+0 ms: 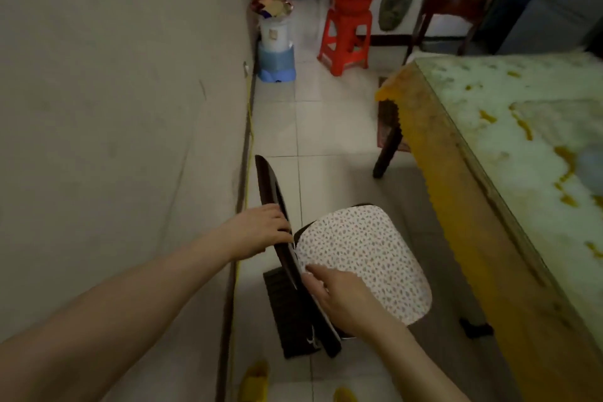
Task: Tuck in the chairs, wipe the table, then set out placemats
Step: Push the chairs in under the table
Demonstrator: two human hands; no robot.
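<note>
A dark wooden chair (272, 196) with a white speckled seat cushion (362, 251) stands on the floor between the wall and the table (509, 127). Its seat faces the table and sits clear of the table's yellow-fringed edge. My left hand (261, 228) grips the top rail of the chair back, fingers curled over it. My right hand (339, 297) holds the chair back lower down, at the near edge of the cushion. The table carries a pale cloth with yellow patterns under a glossy cover.
The wall (114, 108) runs close along the left. A red plastic stool (346, 39) with a red basin stands ahead on the tiled floor, beside a white bucket on a blue stool (275, 52). Another dark chair (456, 0) stands at the table's far end.
</note>
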